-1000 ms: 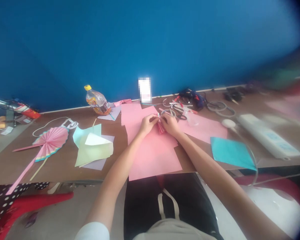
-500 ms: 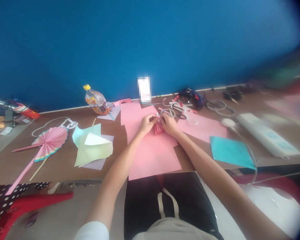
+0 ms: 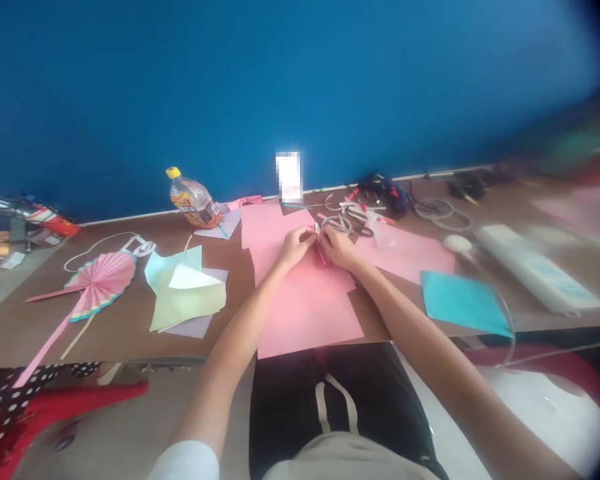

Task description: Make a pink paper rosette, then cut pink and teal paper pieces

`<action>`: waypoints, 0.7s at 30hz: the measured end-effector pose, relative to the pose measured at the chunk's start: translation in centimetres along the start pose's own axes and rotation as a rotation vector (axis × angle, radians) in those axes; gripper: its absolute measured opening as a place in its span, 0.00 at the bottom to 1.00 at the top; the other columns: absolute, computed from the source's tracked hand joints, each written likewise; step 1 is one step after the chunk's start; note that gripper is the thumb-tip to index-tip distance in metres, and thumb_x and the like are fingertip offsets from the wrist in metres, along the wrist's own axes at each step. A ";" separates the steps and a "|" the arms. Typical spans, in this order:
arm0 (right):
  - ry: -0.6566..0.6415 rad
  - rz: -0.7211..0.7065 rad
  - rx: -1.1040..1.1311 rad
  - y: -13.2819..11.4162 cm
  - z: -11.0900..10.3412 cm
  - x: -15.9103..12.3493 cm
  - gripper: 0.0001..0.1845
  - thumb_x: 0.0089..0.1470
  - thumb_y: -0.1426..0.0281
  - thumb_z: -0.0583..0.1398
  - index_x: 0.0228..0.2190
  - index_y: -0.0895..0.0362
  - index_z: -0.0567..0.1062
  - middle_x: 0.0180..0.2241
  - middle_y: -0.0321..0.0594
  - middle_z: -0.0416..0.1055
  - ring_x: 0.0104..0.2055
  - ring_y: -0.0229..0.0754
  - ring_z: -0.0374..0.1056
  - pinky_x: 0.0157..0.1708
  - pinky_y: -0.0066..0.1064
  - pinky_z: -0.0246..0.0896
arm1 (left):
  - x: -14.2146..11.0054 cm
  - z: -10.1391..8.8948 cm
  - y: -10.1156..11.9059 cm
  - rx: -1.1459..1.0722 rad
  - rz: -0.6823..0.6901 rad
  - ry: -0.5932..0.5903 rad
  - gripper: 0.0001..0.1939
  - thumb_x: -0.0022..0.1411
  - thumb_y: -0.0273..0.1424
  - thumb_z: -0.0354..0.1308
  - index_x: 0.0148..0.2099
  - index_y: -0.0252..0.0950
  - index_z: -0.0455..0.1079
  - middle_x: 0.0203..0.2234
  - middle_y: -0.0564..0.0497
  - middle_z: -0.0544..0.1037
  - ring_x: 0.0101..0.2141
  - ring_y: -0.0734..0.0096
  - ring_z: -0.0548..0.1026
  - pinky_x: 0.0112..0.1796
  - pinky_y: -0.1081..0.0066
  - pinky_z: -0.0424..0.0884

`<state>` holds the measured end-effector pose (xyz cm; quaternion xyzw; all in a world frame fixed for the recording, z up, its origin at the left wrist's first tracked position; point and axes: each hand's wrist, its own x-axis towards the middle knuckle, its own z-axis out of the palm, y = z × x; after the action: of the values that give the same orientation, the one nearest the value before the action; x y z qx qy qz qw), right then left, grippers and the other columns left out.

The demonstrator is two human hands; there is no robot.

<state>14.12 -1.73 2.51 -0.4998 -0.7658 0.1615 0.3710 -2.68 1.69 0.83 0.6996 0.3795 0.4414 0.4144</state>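
Observation:
Both hands meet over a small pleated pink paper [image 3: 322,257], whose folds fan out toward me. My left hand [image 3: 296,245] pinches it at the upper end from the left side. From the other side, my right hand [image 3: 337,247] is closed round the folds and covers part of them. A pale edge shows between the fingertips, too small to make out. Under the hands lie overlapping pink paper sheets [image 3: 300,320]. Just behind the right hand are scissors [image 3: 363,231] among paper strips.
A pink paper fan [image 3: 105,277] with two long strips lies at left, beside pastel sheets [image 3: 190,303]. Behind stand a drink bottle [image 3: 194,203] and a bright blurred-out rectangle [image 3: 289,179]. A teal sheet [image 3: 463,301] and a white power strip [image 3: 535,267] lie at right.
The pleated paper shows narrower between the hands, with more of it under my right hand. My hands have barely shifted; everything else lies as before.

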 end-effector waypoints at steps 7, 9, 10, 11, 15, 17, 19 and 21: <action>0.100 -0.205 0.077 1.2 0.4 0.4 0.09 0.58 0.71 0.52 0.26 0.54 0.64 0.39 0.48 0.68 0.44 0.48 0.64 0.48 0.43 0.60 | 0.0 0.0 0.3 -0.070 -0.029 0.010 0.11 0.58 0.37 0.62 0.36 0.33 0.73 0.32 0.48 0.78 0.35 0.68 0.76 0.40 0.69 0.70; 0.113 -0.216 0.088 1.5 0.5 0.4 0.10 0.58 0.71 0.53 0.24 0.54 0.65 0.42 0.48 0.68 0.47 0.49 0.63 0.51 0.45 0.58 | 0.0 0.0 0.2 -0.078 -0.022 0.011 0.12 0.58 0.38 0.62 0.36 0.33 0.73 0.32 0.48 0.78 0.34 0.68 0.76 0.39 0.69 0.71; 0.108 -0.214 0.086 1.6 0.5 0.4 0.11 0.57 0.71 0.54 0.23 0.54 0.65 0.43 0.49 0.68 0.48 0.49 0.63 0.52 0.45 0.58 | 0.0 0.0 0.1 -0.078 -0.019 0.009 0.12 0.58 0.38 0.62 0.36 0.33 0.73 0.32 0.48 0.78 0.34 0.68 0.76 0.39 0.69 0.71; 0.098 -0.212 0.081 1.7 0.6 0.3 0.11 0.57 0.71 0.54 0.23 0.54 0.66 0.43 0.49 0.68 0.49 0.50 0.62 0.52 0.46 0.58 | 0.0 0.0 0.1 -0.076 -0.017 0.010 0.13 0.58 0.39 0.62 0.36 0.33 0.73 0.32 0.48 0.78 0.34 0.67 0.77 0.39 0.69 0.71; 0.062 -0.210 0.041 2.0 0.8 0.4 0.12 0.56 0.70 0.56 0.22 0.55 0.68 0.44 0.48 0.67 0.51 0.52 0.61 0.54 0.49 0.55 | 0.0 0.0 -0.1 -0.042 -0.006 0.021 0.12 0.58 0.38 0.62 0.37 0.33 0.73 0.33 0.47 0.79 0.35 0.67 0.77 0.41 0.68 0.71; 0.058 -0.209 0.024 2.1 0.9 0.4 0.12 0.56 0.71 0.56 0.21 0.55 0.69 0.45 0.48 0.67 0.51 0.52 0.61 0.55 0.50 0.53 | 0.0 0.0 -0.1 -0.027 0.003 0.027 0.11 0.58 0.37 0.62 0.37 0.33 0.73 0.33 0.47 0.79 0.36 0.67 0.76 0.42 0.68 0.71; 0.055 -0.210 0.013 2.2 0.9 0.3 0.11 0.55 0.71 0.56 0.21 0.55 0.69 0.45 0.48 0.68 0.51 0.52 0.61 0.55 0.50 0.53 | 0.0 0.0 -0.2 -0.024 0.007 0.025 0.12 0.58 0.37 0.62 0.37 0.33 0.73 0.33 0.47 0.79 0.36 0.67 0.76 0.42 0.68 0.71; 0.055 -0.212 0.011 2.2 0.9 0.3 0.11 0.54 0.71 0.57 0.21 0.55 0.68 0.45 0.48 0.68 0.51 0.52 0.61 0.55 0.50 0.54 | 0.0 0.0 -0.2 -0.032 0.009 0.016 0.12 0.58 0.38 0.62 0.37 0.33 0.73 0.33 0.47 0.79 0.35 0.68 0.76 0.41 0.69 0.71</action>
<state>14.80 -0.37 0.71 -0.4182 -0.8030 0.1120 0.4096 -2.73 1.79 0.65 0.6911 0.3727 0.4547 0.4204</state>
